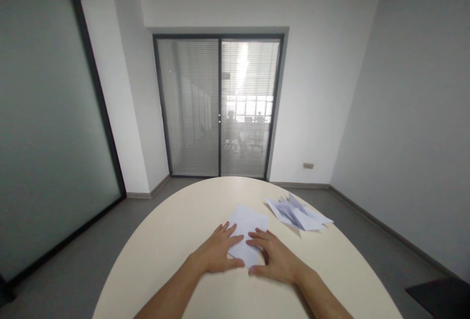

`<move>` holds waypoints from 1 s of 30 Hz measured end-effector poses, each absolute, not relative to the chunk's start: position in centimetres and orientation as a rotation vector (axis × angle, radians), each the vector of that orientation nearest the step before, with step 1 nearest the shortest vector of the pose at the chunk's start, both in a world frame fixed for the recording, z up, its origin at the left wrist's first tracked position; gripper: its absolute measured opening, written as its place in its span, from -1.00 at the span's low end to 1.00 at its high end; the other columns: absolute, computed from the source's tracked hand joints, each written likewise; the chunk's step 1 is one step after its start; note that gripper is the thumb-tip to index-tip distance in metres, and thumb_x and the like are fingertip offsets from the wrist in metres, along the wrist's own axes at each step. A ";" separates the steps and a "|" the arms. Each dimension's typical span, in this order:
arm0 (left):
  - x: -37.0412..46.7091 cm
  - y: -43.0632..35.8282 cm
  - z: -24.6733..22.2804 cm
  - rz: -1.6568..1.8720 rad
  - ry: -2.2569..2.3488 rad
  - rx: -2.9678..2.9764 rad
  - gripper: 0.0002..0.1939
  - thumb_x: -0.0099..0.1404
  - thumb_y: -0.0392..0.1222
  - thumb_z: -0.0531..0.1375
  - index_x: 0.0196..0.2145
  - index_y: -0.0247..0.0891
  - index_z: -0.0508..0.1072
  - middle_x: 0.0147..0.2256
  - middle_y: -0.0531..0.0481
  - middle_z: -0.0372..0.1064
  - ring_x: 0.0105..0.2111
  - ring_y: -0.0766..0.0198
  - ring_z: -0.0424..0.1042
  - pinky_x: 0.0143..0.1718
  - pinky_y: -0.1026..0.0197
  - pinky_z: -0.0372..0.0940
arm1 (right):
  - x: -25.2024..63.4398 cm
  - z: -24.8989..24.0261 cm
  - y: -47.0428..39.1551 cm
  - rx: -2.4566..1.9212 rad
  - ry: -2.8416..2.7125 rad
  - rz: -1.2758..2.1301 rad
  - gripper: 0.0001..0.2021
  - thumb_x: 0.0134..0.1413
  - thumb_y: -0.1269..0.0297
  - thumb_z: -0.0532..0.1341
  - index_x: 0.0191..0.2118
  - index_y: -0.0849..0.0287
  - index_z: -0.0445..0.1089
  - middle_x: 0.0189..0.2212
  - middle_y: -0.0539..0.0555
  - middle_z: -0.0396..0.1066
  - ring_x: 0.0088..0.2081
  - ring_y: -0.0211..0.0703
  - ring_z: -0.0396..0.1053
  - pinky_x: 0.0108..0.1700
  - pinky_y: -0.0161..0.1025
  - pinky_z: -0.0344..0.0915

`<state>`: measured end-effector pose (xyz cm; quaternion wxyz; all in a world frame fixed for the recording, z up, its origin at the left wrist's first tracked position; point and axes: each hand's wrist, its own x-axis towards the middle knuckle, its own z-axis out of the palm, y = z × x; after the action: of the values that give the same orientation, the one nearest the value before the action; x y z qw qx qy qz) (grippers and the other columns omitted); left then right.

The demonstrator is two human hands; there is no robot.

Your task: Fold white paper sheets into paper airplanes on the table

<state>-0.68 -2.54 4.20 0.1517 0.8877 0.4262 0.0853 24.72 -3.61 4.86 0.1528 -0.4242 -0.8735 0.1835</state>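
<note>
A white sheet of paper (246, 217) lies on the round table in front of me, turned so that a corner points toward me. Across its left side rests my left hand (221, 250), fingers spread and thumb near the lower corner. My right hand (273, 256) is over the paper's right edge, its fingers apart and slightly bent, the thumb stretched toward the same corner. Both hands cover parts of the sheet, so any folds beneath them are hidden. Neither hand grips anything.
Several folded white papers (299, 214) lie in a loose heap near the table's right edge. The pale round table (165, 240) curves away on both sides. Beyond it are a glass door with blinds (191, 113) and a white wall (323, 89); a frosted glass panel (47, 128) stands left.
</note>
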 end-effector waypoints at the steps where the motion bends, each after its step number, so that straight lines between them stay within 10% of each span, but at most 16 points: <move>1: -0.6 -2.5 4.2 0.254 1.225 2.545 -0.18 0.19 0.35 0.16 0.29 -0.05 0.14 0.36 -0.16 -0.20 0.34 -0.15 -0.24 0.29 -0.21 -0.21 | 24.7 4.9 -3.6 -1.213 -2.511 0.529 -0.17 -0.18 -0.31 0.28 0.18 0.08 0.32 0.26 0.25 0.17 0.31 0.28 0.01 0.30 0.26 -0.15; 9: -0.7 -2.4 4.1 0.393 1.204 2.536 -0.46 0.44 0.19 -0.11 0.24 -0.04 0.24 0.32 -0.10 -0.04 0.33 -0.05 -0.11 0.28 -0.19 -0.18 | 25.2 3.4 -3.0 -1.116 -2.475 0.453 -0.37 -0.03 -0.14 0.28 0.12 0.09 0.38 0.20 0.24 0.27 0.27 0.23 0.09 0.28 0.25 -0.04; 20: -0.8 -1.8 3.1 0.630 1.101 2.646 -0.66 0.35 -0.04 0.12 0.05 -0.09 0.43 0.17 -0.06 0.28 0.21 0.05 0.19 0.27 -0.11 -0.10 | 24.4 5.0 -3.4 -1.090 -2.349 0.432 -0.69 0.26 0.09 0.08 -0.10 0.08 0.50 -0.16 0.11 0.53 -0.09 -0.04 0.40 0.01 -0.14 0.25; 24: -0.4 -1.7 3.3 0.753 1.180 2.600 -0.72 0.43 -0.12 0.01 -0.17 -0.19 0.50 -0.19 -0.04 0.51 -0.16 0.20 0.44 -0.03 0.16 0.22 | 24.4 5.6 -3.6 -1.180 -2.352 0.389 -0.71 0.25 0.09 0.09 -0.22 0.12 0.49 -0.29 0.08 0.51 -0.20 -0.08 0.39 -0.13 -0.22 0.24; 30: -0.6 -1.1 2.8 0.759 1.348 2.533 -0.63 0.47 -0.05 -0.06 -0.33 -0.18 0.47 -0.37 0.03 0.47 -0.34 0.24 0.42 -0.27 0.28 0.20 | 24.7 4.8 -3.2 -1.212 -2.372 0.308 -0.69 0.29 0.13 0.02 -0.30 0.13 0.44 -0.29 0.09 0.49 -0.19 -0.09 0.38 -0.12 -0.22 0.23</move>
<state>-0.64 -1.05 2.80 0.0869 0.8502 0.4525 0.2549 24.67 -3.16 4.83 0.2281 -0.4400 -0.8613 0.1118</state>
